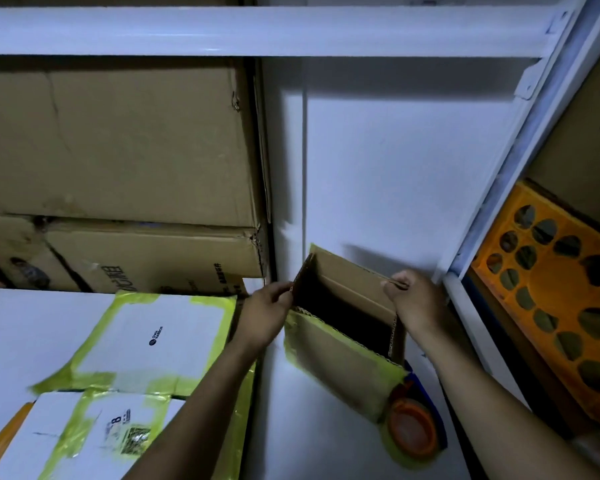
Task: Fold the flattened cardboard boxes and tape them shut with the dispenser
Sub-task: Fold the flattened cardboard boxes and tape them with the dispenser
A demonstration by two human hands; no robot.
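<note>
— What's closest?
— 2 forearms (194, 393) over a white shelf (326, 445), and the tape dispenser (411, 431), with its orange core, lying against the cardboard box's (329, 362) near right corner.
— And the box?
— It stands open-topped on the shelf, with yellow tape along its near edges.
— The grips?
— The left grip (269, 313) is clamped on the left flap. The right grip (413, 299) pinches the far right corner. White boxes (153, 334) with yellow tape lie to the left.
</note>
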